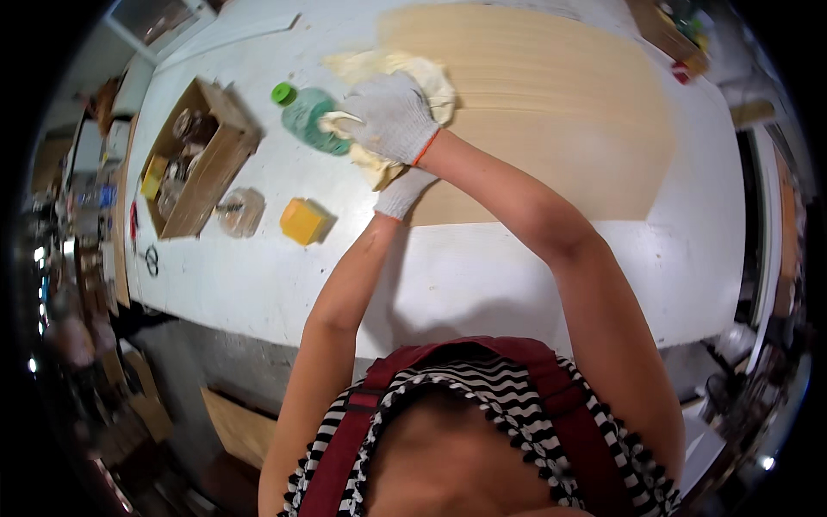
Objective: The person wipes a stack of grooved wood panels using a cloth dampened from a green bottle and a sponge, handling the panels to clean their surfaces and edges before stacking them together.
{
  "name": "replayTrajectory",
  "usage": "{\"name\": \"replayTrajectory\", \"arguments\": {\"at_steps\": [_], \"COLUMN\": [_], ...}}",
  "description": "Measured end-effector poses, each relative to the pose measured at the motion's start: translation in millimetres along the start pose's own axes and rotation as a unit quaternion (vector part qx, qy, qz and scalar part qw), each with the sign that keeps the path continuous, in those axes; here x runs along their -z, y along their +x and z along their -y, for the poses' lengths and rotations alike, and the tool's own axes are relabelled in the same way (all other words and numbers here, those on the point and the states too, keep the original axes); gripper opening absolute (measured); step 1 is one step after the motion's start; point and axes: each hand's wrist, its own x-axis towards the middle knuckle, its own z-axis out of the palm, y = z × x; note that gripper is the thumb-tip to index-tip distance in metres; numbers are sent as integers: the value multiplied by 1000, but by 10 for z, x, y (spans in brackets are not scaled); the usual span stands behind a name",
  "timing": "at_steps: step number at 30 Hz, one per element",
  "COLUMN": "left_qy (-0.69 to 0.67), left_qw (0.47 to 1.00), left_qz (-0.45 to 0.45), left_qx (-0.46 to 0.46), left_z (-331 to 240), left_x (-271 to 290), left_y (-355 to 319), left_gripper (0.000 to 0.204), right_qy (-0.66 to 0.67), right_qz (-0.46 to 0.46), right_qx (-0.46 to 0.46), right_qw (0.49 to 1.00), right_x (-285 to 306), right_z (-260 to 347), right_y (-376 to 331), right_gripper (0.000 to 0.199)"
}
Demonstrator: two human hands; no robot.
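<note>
Maroon straps [340,448] sit nearest; the right hand [389,116] clasps pale cloth [441,90], bunched perhaps for firmer hold; whether the left hand [405,195] grips, I cannot tell.

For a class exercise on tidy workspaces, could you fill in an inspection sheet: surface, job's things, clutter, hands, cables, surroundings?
Surface: white table, partly covered by a tan sheet.
Job's things: pale yellow cloth, crumpled at the sheet's left side.
Clutter: green bottle, yellow block, clear tub, open carton holding mixed items.
Hands: both gloved; right hand over the cloth, grip unclear; left hand mostly hidden.
Cables: nothing seen.
Surroundings: wooden board below table level; blurred items at left.
</note>
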Motion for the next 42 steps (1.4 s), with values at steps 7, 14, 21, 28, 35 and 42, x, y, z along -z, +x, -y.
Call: {"name": "replayTrajectory", "arguments": {"at_steps": [7, 14, 21, 28, 35, 42], "left_qy": [140, -163, -188, -173, -215, -169], "left_qw": [976, 970, 968, 969, 958, 971], "left_qz": [143, 102, 80, 59, 50, 42], "left_qx": [86, 147, 148, 168, 182, 164], "left_z": [-53, -150, 87, 29, 28, -52], "left_x": [84, 71, 92, 32, 119, -59], "left_y": [-91, 22, -14, -99, -113, -5], "left_gripper": [49, 66, 65, 61, 53, 53], "right_qy": [59, -174, -264, -55, -172, -214], "right_qz": [-163, -59, -44, -69, -126, -113], "right_qx": [-10, -104, -224, -35, -150, -592], "right_qw": [985, 978, 937, 995, 965, 769], "right_x": [573, 1896, 2311, 736, 1851, 2780], "right_z": [-437, -1996, -2716, -605, -2113, -3039], "right_y": [-730, -2286, -2907, -1096, -2164, -3310], "right_gripper": [17, 32, 39, 35, 31, 40]}}
